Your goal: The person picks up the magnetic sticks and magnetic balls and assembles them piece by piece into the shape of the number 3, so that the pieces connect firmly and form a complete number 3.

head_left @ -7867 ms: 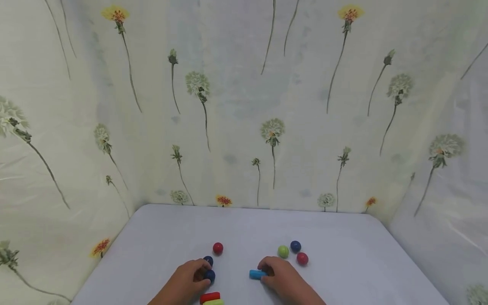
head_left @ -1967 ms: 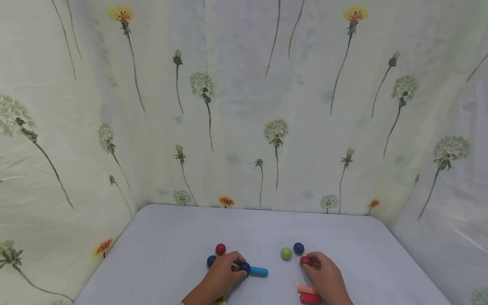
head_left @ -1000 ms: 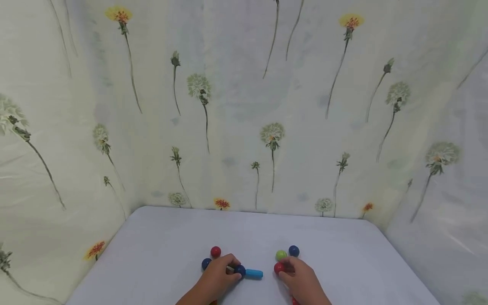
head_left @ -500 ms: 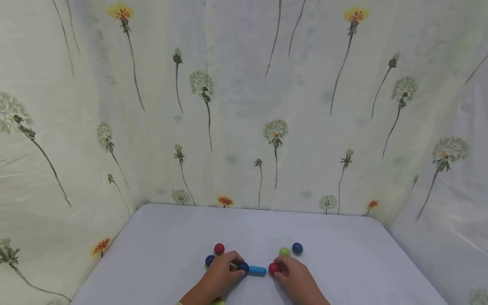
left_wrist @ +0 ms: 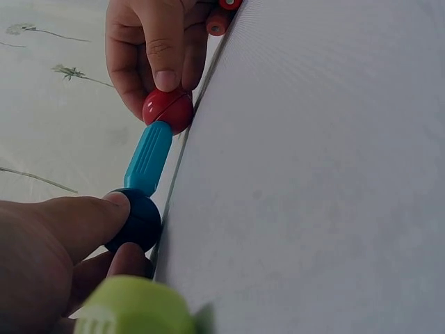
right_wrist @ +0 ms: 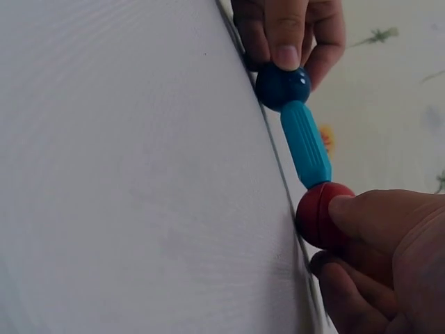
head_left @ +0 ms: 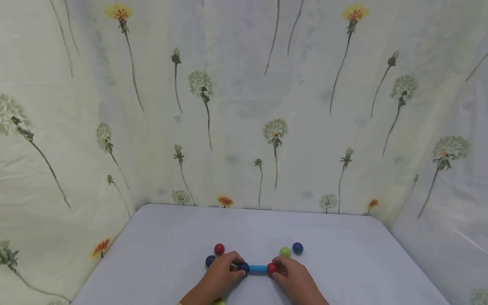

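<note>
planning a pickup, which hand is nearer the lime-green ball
Right: the right hand is just below the lime-green ball in the head view; the left hand is farther off, to its left.

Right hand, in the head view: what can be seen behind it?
Behind the right hand is a green ball, its lower edge covered by the hand; right of that, a blue ball shows whole. The patch of table under the hand is hidden.

We see a white table with rounded far corners. Behind it and along both its sides we find pale sheeting printed with dandelions, catching a faint sheen left of the table.
</note>
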Demonstrator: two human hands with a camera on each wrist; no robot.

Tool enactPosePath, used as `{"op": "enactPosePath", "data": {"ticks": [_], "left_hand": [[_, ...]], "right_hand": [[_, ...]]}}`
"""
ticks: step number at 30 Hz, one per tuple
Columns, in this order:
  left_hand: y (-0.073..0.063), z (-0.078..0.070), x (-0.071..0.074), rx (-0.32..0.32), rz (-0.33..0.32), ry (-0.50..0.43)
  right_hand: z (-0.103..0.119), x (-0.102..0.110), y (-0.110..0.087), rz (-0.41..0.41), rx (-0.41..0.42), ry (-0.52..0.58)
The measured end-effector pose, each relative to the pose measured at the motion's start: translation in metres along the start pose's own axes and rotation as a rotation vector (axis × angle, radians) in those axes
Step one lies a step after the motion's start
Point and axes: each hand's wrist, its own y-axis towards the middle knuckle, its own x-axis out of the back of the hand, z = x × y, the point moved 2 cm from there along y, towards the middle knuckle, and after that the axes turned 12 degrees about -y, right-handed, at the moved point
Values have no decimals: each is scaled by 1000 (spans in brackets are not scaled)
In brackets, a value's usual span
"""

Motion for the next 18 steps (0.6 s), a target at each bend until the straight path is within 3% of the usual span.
{"op": "enactPosePath", "data": {"ticks": [5,10,14,18], "left_hand": [[0,2,0,-1,3,2],[1,3,-1,-11,0,6],[1,3,-1,-14,-1,8],[1,3,-2,-19,-3,10]], "right_hand": [[-1,1,-1,2,-35,29],[-2,7,-6,-47,-53,55],[-5,15,-9,-79,-41,40],[-14,20,-11,-61,-37,7]]}}
